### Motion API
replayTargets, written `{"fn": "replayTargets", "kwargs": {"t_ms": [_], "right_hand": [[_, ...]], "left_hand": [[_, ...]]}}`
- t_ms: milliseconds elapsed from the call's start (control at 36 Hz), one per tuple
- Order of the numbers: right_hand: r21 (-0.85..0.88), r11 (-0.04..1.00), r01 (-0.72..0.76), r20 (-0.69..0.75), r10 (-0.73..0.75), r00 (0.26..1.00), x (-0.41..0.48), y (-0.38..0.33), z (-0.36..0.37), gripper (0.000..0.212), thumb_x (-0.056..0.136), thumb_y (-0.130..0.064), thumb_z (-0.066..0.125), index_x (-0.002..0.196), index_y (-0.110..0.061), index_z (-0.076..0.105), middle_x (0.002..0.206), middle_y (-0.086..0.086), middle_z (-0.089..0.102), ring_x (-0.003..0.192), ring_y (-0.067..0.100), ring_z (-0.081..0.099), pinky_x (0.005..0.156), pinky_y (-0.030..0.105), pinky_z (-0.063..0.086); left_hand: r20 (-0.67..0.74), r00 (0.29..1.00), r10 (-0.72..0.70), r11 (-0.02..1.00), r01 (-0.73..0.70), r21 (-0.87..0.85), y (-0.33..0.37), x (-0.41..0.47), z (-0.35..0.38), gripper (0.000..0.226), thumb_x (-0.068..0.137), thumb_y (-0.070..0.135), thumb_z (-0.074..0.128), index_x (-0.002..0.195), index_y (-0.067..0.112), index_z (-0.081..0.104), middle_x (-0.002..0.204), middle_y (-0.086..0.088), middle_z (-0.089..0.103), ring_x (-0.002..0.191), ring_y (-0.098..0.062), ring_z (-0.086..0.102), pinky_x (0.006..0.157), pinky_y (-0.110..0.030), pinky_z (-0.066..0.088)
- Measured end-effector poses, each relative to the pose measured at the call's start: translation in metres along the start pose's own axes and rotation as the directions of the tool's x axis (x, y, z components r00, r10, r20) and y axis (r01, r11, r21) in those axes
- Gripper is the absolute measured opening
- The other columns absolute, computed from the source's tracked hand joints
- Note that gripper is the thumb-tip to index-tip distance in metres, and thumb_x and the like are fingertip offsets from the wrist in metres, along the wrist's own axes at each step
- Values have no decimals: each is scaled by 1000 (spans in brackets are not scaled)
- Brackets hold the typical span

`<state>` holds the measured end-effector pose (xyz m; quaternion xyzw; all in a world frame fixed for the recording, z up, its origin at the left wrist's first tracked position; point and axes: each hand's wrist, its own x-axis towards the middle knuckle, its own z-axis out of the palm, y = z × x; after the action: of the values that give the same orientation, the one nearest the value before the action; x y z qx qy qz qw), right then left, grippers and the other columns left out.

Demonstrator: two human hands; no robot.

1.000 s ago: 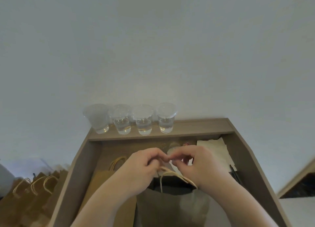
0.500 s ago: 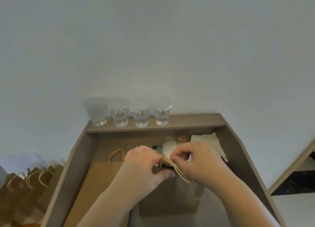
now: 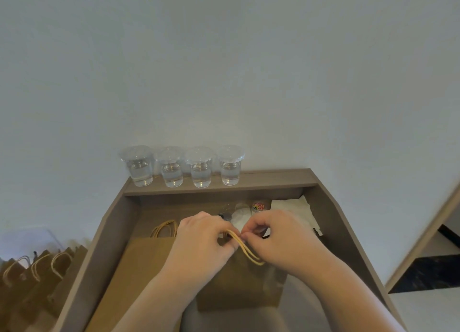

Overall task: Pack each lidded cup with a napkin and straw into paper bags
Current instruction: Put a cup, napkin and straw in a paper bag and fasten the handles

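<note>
Both hands work at the mouth of the bag (image 3: 239, 287), which stands upright in the desk well (image 3: 117, 222). The left hand (image 3: 199, 242) curls its fingers over the bag's top edge, and the right hand (image 3: 276, 239) pinches the twine handles (image 3: 246, 250) between thumb and fingertips. Whether the bag is being opened or closed cannot be told, nor what is inside it. Four cups (image 3: 200, 167) with water wait on the shelf behind the bag, napkins (image 3: 291, 209) lie behind it to the right, and flat bags (image 3: 149, 257) lie to its left. No straw can be made out. The risks seem to be these: a hard tug on the thin twine could tear the paper at the handle glue, and pulling sideways could tip the bag, since only the hands steady it. If a cup is inside, it could then leak through its lid.
</note>
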<state>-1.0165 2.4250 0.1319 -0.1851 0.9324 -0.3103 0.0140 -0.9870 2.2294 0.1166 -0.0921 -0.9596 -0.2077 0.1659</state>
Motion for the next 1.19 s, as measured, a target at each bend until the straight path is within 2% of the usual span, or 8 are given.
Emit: {"fn": "replayTargets", "kwargs": {"t_ms": [139, 306, 556, 695, 861, 972, 1083, 1195], "right_hand": [[-80, 997, 4, -9, -5, 1000, -2, -7, 1, 9, 96, -46, 69, 92, -46, 76, 90, -26, 71, 85, -8, 62, 58, 7, 33], [-104, 994, 18, -19, -20, 1000, -2, -6, 4, 10, 93, -46, 67, 88, -47, 76, 87, -28, 71, 84, -7, 64, 60, 12, 38], [-87, 994, 72, -81, -79, 994, -5, -8, 1, 16, 94, -46, 68, 79, -50, 69, 83, -30, 69, 85, -6, 64, 67, 8, 41], [-107, 992, 60, -104, -71, 992, -4, -8, 4, 14, 96, -46, 67, 82, -50, 70, 82, -30, 67, 83, -5, 63, 60, 7, 39], [-59, 996, 72, -144, -80, 986, -2, -3, 5, 13, 95, -46, 68, 83, -52, 70, 80, -32, 67, 83, -4, 65, 65, 10, 50], [-88, 994, 66, -126, -77, 989, 0, -3, 9, 15, 94, -49, 68, 79, -54, 68, 80, -34, 66, 86, -11, 62, 59, 7, 42], [-112, 992, 55, -93, -65, 993, -1, -5, 11, 13, 95, -48, 66, 83, -52, 69, 82, -31, 66, 79, -6, 61, 58, 9, 37], [-109, 993, 53, -78, -61, 995, -1, -5, 7, 15, 94, -45, 66, 80, -51, 69, 85, -29, 69, 81, -8, 61, 56, 8, 34]], "left_hand": [[-21, 1000, -4, 1000, 4, -8, 3, -4, 1, 23, 91, 62, 65, 100, 46, 80, 94, 24, 74, 100, -2, 59, 95, -38, 51], [-39, 999, -2, 1000, 2, 3, 3, -7, 1, 24, 89, 64, 65, 98, 47, 80, 92, 24, 74, 97, -2, 61, 92, -36, 52], [-85, 996, -9, 1000, 10, 8, 5, -9, 3, 20, 89, 58, 65, 93, 44, 80, 88, 22, 74, 92, -5, 63, 88, -36, 55], [-100, 995, -18, 1000, 16, -23, 3, -9, 5, 20, 88, 61, 66, 94, 48, 80, 87, 25, 74, 90, -2, 64, 86, -34, 56], [-123, 992, -24, 999, 20, -33, -1, -9, 8, 19, 87, 63, 67, 93, 50, 80, 84, 27, 74, 87, -3, 64, 81, -29, 58], [-109, 994, -16, 999, 12, -39, -1, -7, 9, 20, 88, 64, 65, 97, 53, 79, 87, 28, 74, 88, 0, 64, 85, -29, 58], [-93, 996, -15, 999, 12, -32, -2, -6, 9, 24, 87, 66, 63, 98, 53, 79, 89, 28, 75, 91, 0, 63, 89, -34, 56], [-87, 996, -18, 999, 16, -33, -1, -6, 8, 41, 82, 74, 49, 97, 52, 80, 88, 28, 74, 91, -1, 62, 86, -33, 55]]}}
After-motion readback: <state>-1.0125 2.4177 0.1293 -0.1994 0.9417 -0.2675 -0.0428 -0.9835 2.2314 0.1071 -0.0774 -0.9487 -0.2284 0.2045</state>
